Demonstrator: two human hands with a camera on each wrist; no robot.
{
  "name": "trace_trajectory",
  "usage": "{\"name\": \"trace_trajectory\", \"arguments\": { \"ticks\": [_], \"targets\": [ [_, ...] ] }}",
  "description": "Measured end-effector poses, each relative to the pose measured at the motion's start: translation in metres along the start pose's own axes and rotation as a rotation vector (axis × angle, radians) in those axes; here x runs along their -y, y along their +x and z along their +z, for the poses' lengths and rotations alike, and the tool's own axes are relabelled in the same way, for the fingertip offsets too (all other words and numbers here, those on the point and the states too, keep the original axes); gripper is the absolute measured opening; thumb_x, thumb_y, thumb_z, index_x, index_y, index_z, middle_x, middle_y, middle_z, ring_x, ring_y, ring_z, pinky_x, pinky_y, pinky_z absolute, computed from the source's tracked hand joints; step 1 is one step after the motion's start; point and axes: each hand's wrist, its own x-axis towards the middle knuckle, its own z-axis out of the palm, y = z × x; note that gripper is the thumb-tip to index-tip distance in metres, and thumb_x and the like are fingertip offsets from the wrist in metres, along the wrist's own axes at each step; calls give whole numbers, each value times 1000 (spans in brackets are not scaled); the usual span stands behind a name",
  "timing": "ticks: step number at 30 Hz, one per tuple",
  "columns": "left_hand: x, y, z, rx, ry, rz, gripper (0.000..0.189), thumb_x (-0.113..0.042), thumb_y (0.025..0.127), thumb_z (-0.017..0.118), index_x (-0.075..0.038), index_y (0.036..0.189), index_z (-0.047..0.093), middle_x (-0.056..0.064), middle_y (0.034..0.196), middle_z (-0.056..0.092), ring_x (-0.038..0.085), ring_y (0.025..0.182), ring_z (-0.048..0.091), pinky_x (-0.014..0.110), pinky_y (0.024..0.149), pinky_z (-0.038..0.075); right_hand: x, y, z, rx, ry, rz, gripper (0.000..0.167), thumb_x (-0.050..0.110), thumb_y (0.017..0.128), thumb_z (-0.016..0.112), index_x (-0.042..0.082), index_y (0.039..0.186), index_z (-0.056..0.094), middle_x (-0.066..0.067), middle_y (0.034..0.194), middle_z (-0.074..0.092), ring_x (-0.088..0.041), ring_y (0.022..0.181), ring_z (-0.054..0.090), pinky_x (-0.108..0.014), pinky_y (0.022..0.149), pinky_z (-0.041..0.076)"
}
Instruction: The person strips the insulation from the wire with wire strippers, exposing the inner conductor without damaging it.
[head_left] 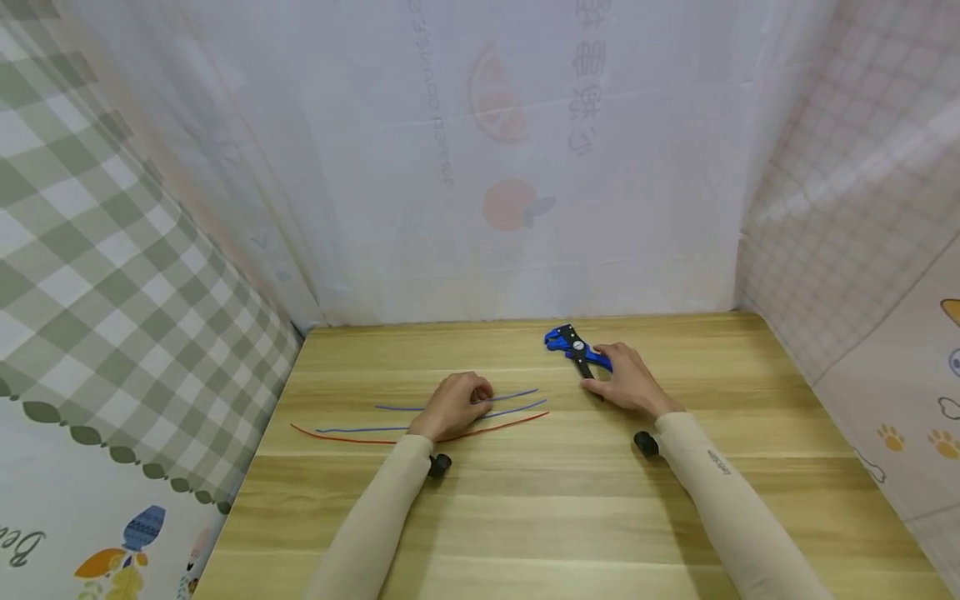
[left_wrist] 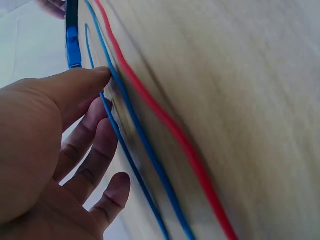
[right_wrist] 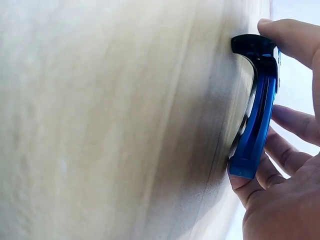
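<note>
My left hand (head_left: 453, 406) is over three thin wires lying roughly side by side on the table. Its thumb and forefinger pinch the farthest blue wire (left_wrist: 127, 150), while the other fingers are loosely bent. Just nearer lies a second blue wire (left_wrist: 143, 135), and nearest is a longer, bowed red wire (left_wrist: 175, 127). To the right, my right hand (head_left: 626, 382) holds a blue and black wire stripper (head_left: 573, 343) by its handles, thumb at the black handle (right_wrist: 252, 45) and fingers at the blue one (right_wrist: 257, 120). The tool's head points away to the left, low over the table.
The wood-grain table (head_left: 540, 517) ends at a pale printed sheet (head_left: 525, 275) hanging along the back. A checked cloth (head_left: 150, 308) hangs at the left, and a patterned sheet (head_left: 862, 333) at the right. Small black devices (head_left: 647, 444) sit at both wrists.
</note>
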Motion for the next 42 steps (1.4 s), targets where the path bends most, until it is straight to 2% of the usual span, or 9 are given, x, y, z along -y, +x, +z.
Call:
{"name": "trace_trajectory", "arguments": {
  "ticks": [7,15,23,26,29,32,33,37,42],
  "targets": [
    [34,14,19,-59,-15,53,9,-24,104,83,-17,98,81,-6,91,76,3,82,66,22,76,55,-2,7,2,-11,12,-4,76,33,98,87,-9,155,58,-34,149,60,-54,139,54,-71,120,45],
    [5,3,6,-31,-11,-30,10,-18,107,80,-14,99,81,-1,93,76,9,83,66,27,78,56,-1,15,4,-17,7,31,82,28,84,89,-15,148,62,-36,137,66,-48,124,61,-64,109,51],
    [4,3,3,-66,18,-26,7,-19,107,80,-14,102,82,0,96,77,9,86,67,28,82,56,-2,15,4,-17,46,74,87,27,80,90,-16,149,61,-38,142,68,-50,132,61,-66,117,50],
    [14,4,3,-119,-3,45,10,-22,109,78,-14,104,81,0,98,78,10,88,68,29,82,58,0,12,1,-7,94,98,86,26,80,89,-16,149,61,-36,139,68,-45,125,61,-61,113,51],
    [15,2,-1,-181,-20,95,10,-20,109,77,-11,105,79,1,99,79,12,89,70,33,83,61,1,11,-2,0,127,122,84,26,82,89,-15,150,61,-34,139,66,-40,119,58,-57,109,51],
    [15,1,-5,-223,-32,102,11,-20,111,75,-11,108,79,2,102,80,16,94,73,36,87,63,2,8,-4,6,150,136,80,28,86,87,-13,149,60,-31,138,63,-39,118,58,-54,105,52],
    [6,-2,-10,-232,-32,82,6,-14,109,76,-9,108,79,5,103,80,18,94,74,38,87,64,2,6,-5,11,157,140,79,29,87,86,-12,149,58,-29,137,63,-38,116,58,-51,103,52],
    [4,-4,-14,-312,-33,102,6,-11,108,76,-6,109,79,9,108,77,21,97,74,35,86,65,1,-2,-5,27,219,142,70,27,92,84,-6,146,55,-23,122,67,-33,106,63,-39,89,49],
    [0,-5,-21,-421,-63,153,5,-7,107,77,-3,110,79,12,107,73,22,92,71,30,78,63,8,-12,-8,0,338,123,69,22,94,85,-6,148,53,-27,128,74,-36,113,74,-35,92,55]
  ]
}}
